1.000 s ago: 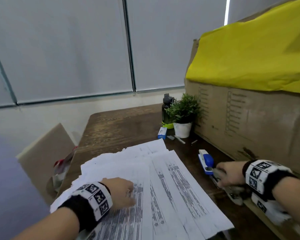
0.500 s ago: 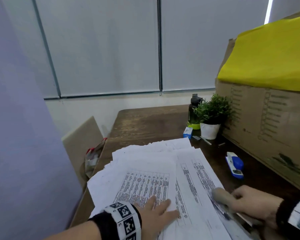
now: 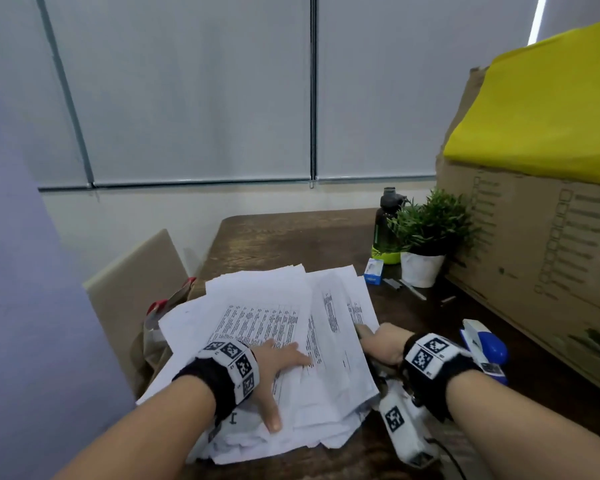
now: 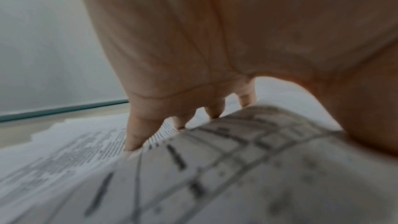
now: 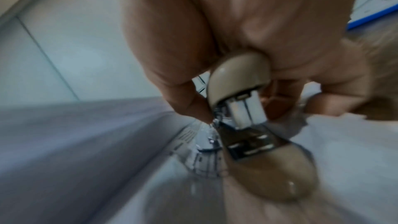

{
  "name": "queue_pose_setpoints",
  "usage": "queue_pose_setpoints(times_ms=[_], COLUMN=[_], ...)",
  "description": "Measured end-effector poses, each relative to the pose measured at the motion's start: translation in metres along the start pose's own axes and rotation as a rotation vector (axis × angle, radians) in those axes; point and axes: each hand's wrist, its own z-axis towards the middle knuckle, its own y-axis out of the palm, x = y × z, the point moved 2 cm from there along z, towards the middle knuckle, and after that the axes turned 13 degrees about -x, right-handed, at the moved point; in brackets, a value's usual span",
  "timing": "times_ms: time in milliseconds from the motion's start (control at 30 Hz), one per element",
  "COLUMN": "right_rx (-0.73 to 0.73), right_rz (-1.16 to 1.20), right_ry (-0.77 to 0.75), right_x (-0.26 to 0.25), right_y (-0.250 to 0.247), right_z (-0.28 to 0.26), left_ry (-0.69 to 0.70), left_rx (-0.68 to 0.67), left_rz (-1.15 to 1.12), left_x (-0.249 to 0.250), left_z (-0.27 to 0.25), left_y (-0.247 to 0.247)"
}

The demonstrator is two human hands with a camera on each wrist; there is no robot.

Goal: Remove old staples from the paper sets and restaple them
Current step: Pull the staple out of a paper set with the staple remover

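Note:
A loose heap of printed paper sets (image 3: 271, 327) covers the near part of the dark wooden table (image 3: 291, 237). My left hand (image 3: 281, 362) lies flat on the top sheets with fingers spread; in the left wrist view its fingertips (image 4: 133, 144) press the paper (image 4: 237, 168). My right hand (image 3: 383, 346) grips a beige stapler (image 5: 243, 113) at the heap's right edge. The stapler's mouth stands open above the sheets (image 5: 344, 142). In the head view only the stapler's tip (image 3: 362, 330) shows past the hand.
A blue and white stapler (image 3: 482, 344) lies to the right of my right wrist. Behind it stands a big cardboard box (image 3: 551, 244) with a yellow sheet (image 3: 541, 112) on top. A potted plant (image 3: 426, 237), dark bottle (image 3: 385, 220) and small staple box (image 3: 374, 271) stand further back.
My right hand has carried the beige stapler left from beside the blue stapler to the heap's right edge. The left hand has slid nearer on the sheets. The head view has swung left.

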Motion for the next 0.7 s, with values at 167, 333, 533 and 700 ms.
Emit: queue_pose_setpoints(times_ms=[167,333,533,700], right_rx=[0.167,0.289,0.256,0.196], right_rz=[0.325,0.681,0.761,0.604], right_ry=[-0.01,-0.094,-0.173,-0.197], right_x=[0.024,0.06,0.084,0.092], right_y=[-0.009,-0.02,-0.022,-0.007], right_z=[0.013,-0.03,-0.096,-0.135], left_ry=[-0.038,0.045,0.273,-0.051], left_rx=[0.184,0.45,0.217,0.199], left_rz=[-0.062,-0.119,-0.232,-0.364], left_x=[-0.007,0.029,0.121,0.106], left_z=[0.013,-0.038,-0.086,-0.089], left_y=[-0.018,-0.031,0.028,0.047])
